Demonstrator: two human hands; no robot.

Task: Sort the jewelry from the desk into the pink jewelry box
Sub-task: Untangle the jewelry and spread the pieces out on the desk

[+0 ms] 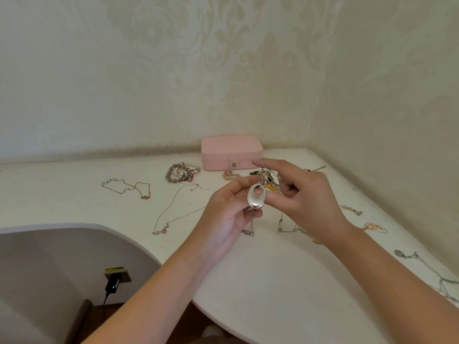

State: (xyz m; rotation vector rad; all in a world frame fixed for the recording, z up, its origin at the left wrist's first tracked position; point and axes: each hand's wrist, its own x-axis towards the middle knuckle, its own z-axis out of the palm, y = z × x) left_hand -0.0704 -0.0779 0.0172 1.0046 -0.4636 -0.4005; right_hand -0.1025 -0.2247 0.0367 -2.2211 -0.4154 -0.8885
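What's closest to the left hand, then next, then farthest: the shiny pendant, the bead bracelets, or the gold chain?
1. Shiny pendant, pinched by the left hand.
2. Bead bracelets, farther back, leftward.
3. Gold chain, far left.

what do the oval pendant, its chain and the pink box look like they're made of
Oval pendant: polished silver-toned metal, judging by mirror-like highlights. Chain: fine links, likely the same metal. Pink jewelry box: matte, perhaps faux leather, with a metal snap; exact covering unclear.
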